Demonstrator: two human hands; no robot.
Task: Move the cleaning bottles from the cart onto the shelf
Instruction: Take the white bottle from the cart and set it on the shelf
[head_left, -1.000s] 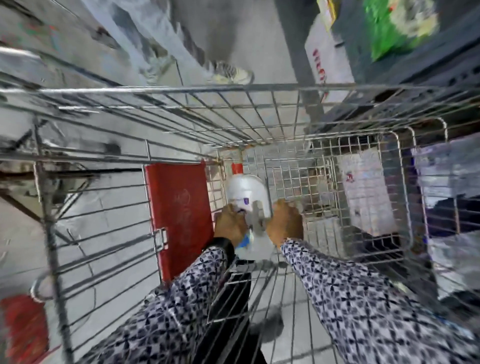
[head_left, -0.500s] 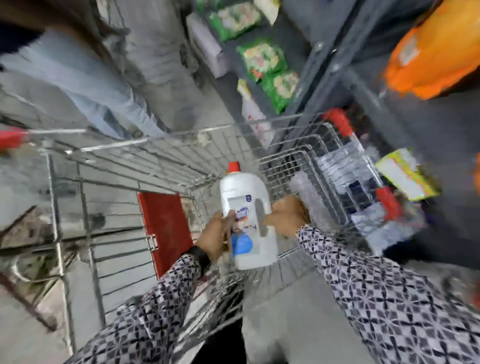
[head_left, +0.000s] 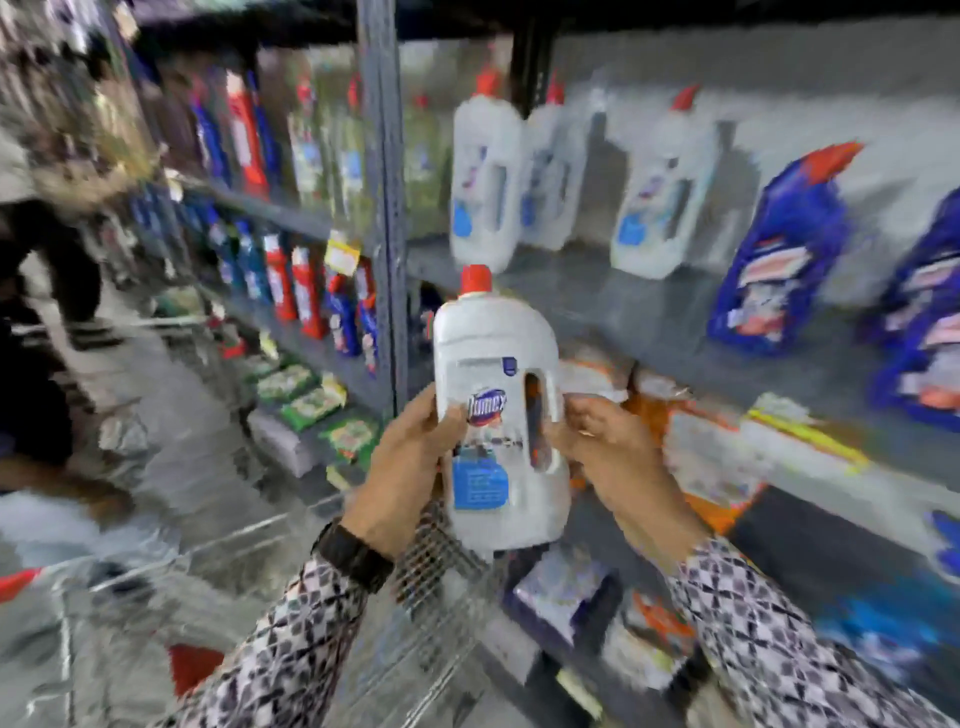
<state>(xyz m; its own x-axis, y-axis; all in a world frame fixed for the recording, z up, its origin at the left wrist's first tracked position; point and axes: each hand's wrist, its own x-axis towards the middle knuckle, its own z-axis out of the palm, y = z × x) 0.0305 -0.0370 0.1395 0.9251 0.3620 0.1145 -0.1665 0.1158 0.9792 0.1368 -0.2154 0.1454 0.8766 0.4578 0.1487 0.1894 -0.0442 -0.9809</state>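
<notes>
I hold a white cleaning bottle (head_left: 496, 415) with a red cap and a blue label upright in front of me. My left hand (head_left: 402, 462) grips its left side, my right hand (head_left: 608, 452) grips its handle side. The grey shelf (head_left: 613, 306) lies just behind and above the bottle. Three matching white bottles (head_left: 485, 171) stand on it. The wire cart (head_left: 426, 582) shows below my wrists, blurred.
Blue bottles (head_left: 774, 254) stand on the shelf to the right. A grey upright post (head_left: 387, 208) divides the shelving. Red and blue bottles (head_left: 291, 286) fill the shelves to the left. Packets sit on lower shelves. A person (head_left: 36, 338) stands at the left in the aisle.
Both hands have lifted the white bottle out of the cart and up to shelf height. My view has swung up from the cart to the shelves.
</notes>
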